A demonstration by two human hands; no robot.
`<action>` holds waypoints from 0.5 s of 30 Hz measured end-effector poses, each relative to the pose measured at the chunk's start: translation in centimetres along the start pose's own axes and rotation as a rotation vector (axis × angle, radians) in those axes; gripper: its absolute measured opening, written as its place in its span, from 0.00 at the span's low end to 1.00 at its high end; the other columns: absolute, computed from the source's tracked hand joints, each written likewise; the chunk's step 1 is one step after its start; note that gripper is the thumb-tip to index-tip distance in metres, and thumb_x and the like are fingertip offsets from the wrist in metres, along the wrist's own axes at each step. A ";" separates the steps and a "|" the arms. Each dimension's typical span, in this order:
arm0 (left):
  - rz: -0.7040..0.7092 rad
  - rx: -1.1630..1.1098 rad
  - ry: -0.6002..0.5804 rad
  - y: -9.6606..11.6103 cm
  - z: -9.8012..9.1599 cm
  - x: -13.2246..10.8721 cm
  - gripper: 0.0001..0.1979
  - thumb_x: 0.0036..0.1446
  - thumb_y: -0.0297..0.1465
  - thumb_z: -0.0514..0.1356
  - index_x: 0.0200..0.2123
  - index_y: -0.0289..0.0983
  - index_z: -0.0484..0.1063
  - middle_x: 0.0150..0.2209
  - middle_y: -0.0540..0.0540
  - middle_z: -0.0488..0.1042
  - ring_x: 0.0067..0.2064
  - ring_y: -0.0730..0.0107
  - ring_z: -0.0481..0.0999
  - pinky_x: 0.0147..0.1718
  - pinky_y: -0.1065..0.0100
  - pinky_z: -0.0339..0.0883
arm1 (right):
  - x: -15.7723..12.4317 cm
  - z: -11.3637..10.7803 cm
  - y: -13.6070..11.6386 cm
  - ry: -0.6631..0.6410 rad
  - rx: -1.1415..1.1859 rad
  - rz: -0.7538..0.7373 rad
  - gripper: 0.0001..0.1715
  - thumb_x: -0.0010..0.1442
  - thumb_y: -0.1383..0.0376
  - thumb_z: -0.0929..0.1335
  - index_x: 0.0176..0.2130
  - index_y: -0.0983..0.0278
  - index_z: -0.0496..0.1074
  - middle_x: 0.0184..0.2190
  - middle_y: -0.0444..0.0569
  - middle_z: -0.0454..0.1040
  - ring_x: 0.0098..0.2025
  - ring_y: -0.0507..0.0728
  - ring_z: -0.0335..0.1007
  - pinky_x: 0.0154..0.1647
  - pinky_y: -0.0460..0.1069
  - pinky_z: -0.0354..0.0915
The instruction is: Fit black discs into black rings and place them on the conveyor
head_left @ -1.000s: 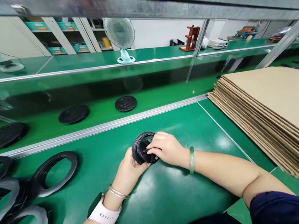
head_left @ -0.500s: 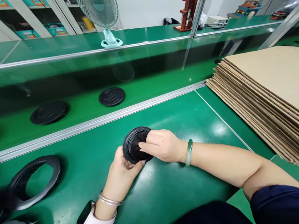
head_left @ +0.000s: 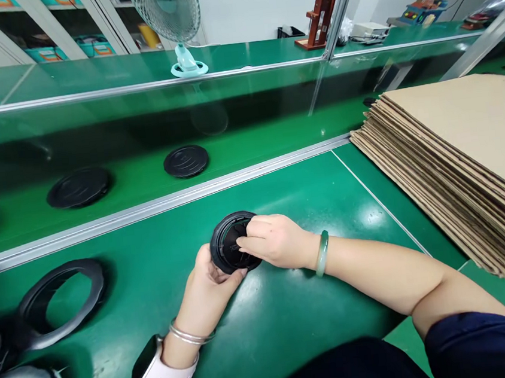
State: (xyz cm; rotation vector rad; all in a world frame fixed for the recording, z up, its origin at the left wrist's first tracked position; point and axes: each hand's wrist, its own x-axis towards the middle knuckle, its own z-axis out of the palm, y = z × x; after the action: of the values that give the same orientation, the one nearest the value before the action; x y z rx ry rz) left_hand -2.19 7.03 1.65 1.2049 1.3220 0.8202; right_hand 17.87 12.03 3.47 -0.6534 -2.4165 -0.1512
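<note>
My left hand [head_left: 211, 289] grips a round black plastic part [head_left: 229, 245] by its left and lower rim, holding it tilted above the green tabletop. The part has a raised outer ring and a recessed, dark inner face. My right hand [head_left: 274, 242] is closed at the part's right side, with thumb and fingertips against its inner face and rim. Those fingers cover the right side of the part, and whether they pinch anything smaller is hidden.
Large black rings [head_left: 61, 302] lie on the table at left. Beyond a metal rail [head_left: 159, 208], black discs [head_left: 186, 161] sit on a green belt. Flat cardboard sheets [head_left: 466, 124] are stacked at right. A fan [head_left: 183, 40] stands on the ledge behind.
Both hands stay on the black part with almost the same grip. The discs on the belt have shifted slightly left, and the view has moved a little.
</note>
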 end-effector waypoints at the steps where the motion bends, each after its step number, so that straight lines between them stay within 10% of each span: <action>1: 0.002 0.012 0.002 0.0 0.0 0.0 0.29 0.46 0.35 0.70 0.48 0.41 0.61 0.39 0.50 0.77 0.38 0.63 0.80 0.40 0.61 0.76 | 0.0 -0.1 0.0 -0.003 0.005 0.001 0.13 0.69 0.67 0.64 0.33 0.66 0.73 0.26 0.47 0.66 0.31 0.54 0.58 0.32 0.49 0.59; 15: -0.007 0.090 -0.006 0.5 0.2 -0.3 0.27 0.46 0.36 0.69 0.47 0.41 0.61 0.35 0.51 0.77 0.35 0.63 0.80 0.34 0.63 0.75 | 0.3 -0.9 -0.4 -0.175 0.009 0.019 0.14 0.69 0.69 0.62 0.32 0.66 0.72 0.29 0.49 0.67 0.33 0.55 0.59 0.35 0.50 0.59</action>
State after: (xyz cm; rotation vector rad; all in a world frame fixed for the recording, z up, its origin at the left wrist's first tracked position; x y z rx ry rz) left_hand -1.96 6.81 2.18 1.2715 1.3695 0.7586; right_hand 17.96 11.58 4.36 -0.7109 -2.5758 -0.0776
